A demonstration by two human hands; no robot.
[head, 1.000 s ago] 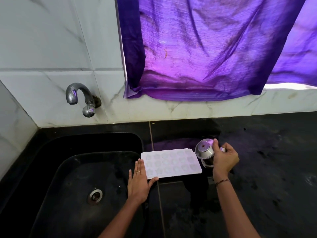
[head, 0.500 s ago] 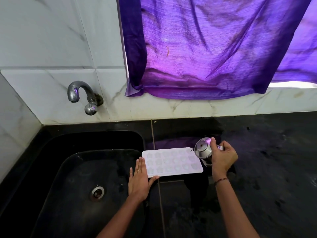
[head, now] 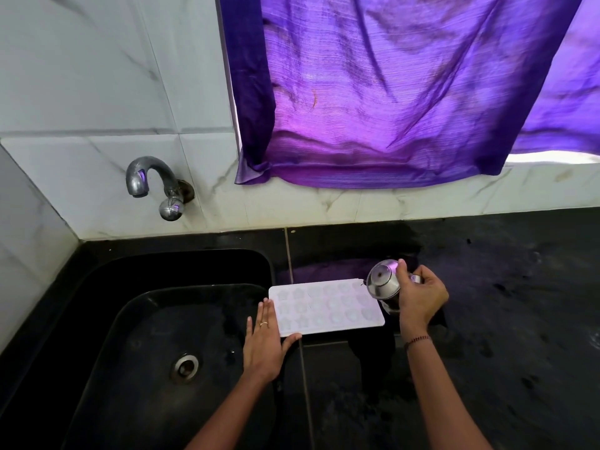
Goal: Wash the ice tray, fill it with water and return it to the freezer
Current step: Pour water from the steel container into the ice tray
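Purple curtain (head: 389, 92) hangs at back. Black surface (head: 519, 319) carries work; sink (head: 146, 319) at its left. Ice tray (head: 324, 306) lies flat on surface, left end at sink edge, cavities up.

Left hand (head: 263, 349): grip apart, fingers straight vs tray's left end, steadying. Right hand (head: 420, 298): grip clamped round steel cup (head: 383, 282), tipped over tray's rt end. Tap (head: 152, 180) on wall, no flow seen.

Step, prob: filling from cup; stream too faint to tell. Next needs slow pour across rows w/ tray level, then spill-free carry to freezer.

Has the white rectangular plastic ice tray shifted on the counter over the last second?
No. The white rectangular plastic ice tray still lies across the pale counter seam, its left end at the black sink rim.
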